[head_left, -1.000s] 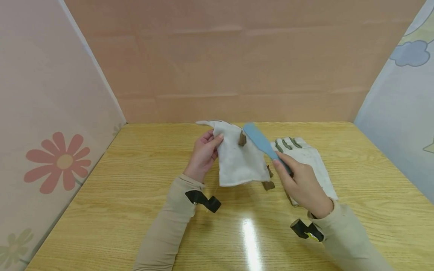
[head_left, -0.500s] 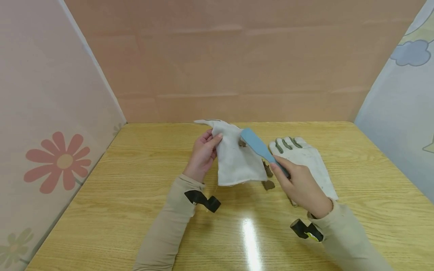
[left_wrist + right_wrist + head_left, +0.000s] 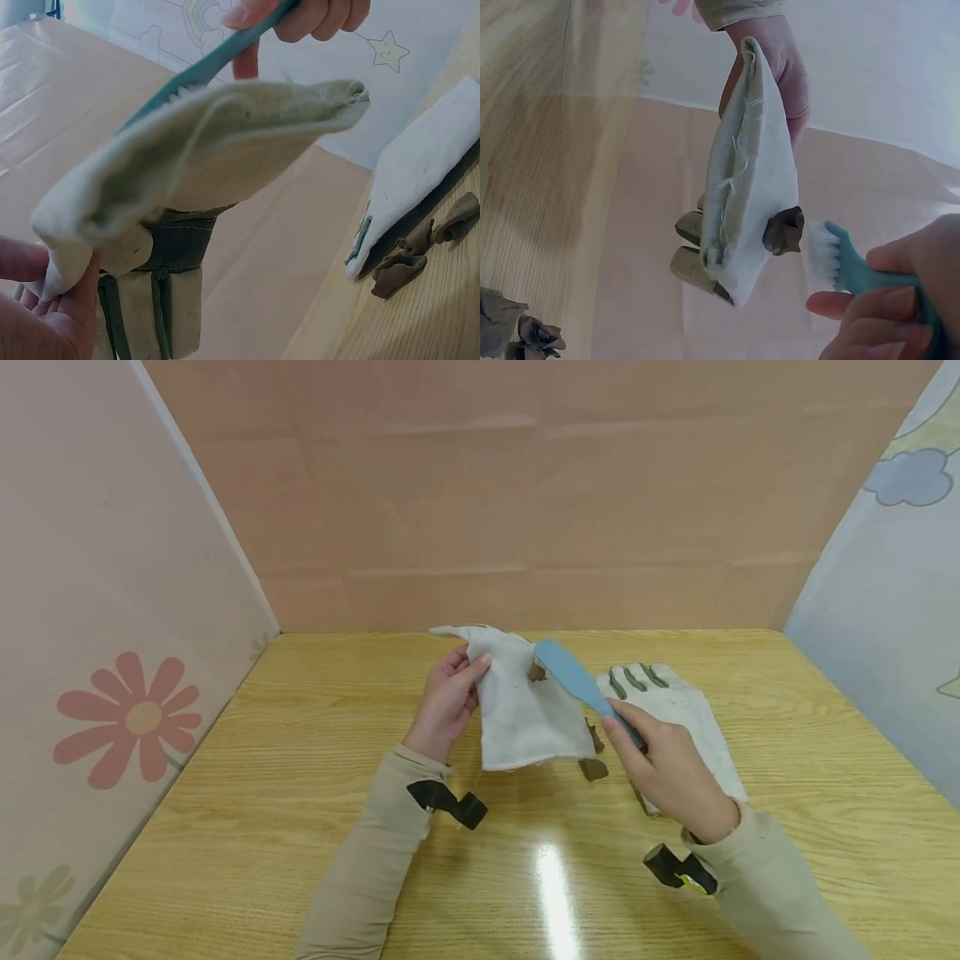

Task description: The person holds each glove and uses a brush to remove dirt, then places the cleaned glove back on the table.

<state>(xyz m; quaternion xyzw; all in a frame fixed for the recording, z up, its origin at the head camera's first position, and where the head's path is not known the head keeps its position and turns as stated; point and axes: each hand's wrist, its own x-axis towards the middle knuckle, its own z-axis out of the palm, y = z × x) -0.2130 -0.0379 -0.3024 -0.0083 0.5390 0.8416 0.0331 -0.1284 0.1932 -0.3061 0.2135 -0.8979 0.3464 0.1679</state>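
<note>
My left hand (image 3: 444,700) pinches a white work glove (image 3: 528,722) near its edge and holds it up above the table. In the left wrist view, green-trimmed fingers of the glove hang below. A brown clay-like lump (image 3: 783,231) sticks to the glove's white cloth. My right hand (image 3: 670,770) grips the handle of a blue brush (image 3: 573,677). In the right wrist view the brush's white bristles (image 3: 824,255) face the lump, with a small gap between them. The glove's far side is partly hidden in the head view.
A second white glove (image 3: 693,727) with green finger strips lies flat on the wooden table (image 3: 300,860), right of the held glove. Several brown lumps (image 3: 594,769) lie between the gloves. Printed panels stand on both sides and a pinkish-brown sheet at the back.
The brush swept down and left over the lump, then moved back up and right, uncovering part of it. The left hand and held glove shifted only slightly left.
</note>
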